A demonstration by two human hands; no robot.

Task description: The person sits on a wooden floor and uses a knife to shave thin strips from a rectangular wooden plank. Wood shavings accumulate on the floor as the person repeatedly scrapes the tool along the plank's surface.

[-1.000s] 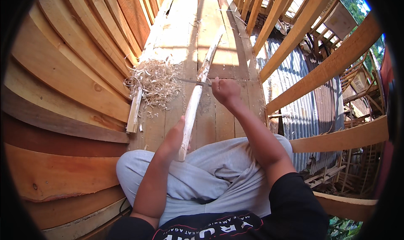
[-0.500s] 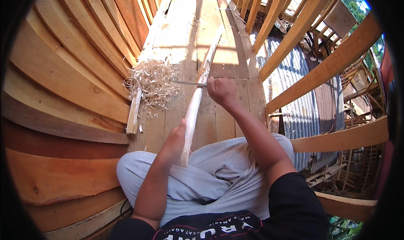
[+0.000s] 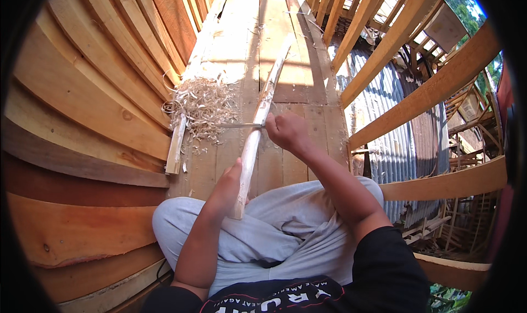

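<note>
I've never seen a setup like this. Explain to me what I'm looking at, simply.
There is no machine here, just a person sitting cross-legged and working with bare hands. The camera is worn on their head and looks down, so their left is on your left. Its wide fisheye lens bends straight edges and leaves the dark rim.

The left hand holds the near part of a long, pale stick. The right hand grips a thin blade that lies across it; the fist hides its handle. On the plank floor, to the left, are curly wood shavings and a short wood piece.
</note>
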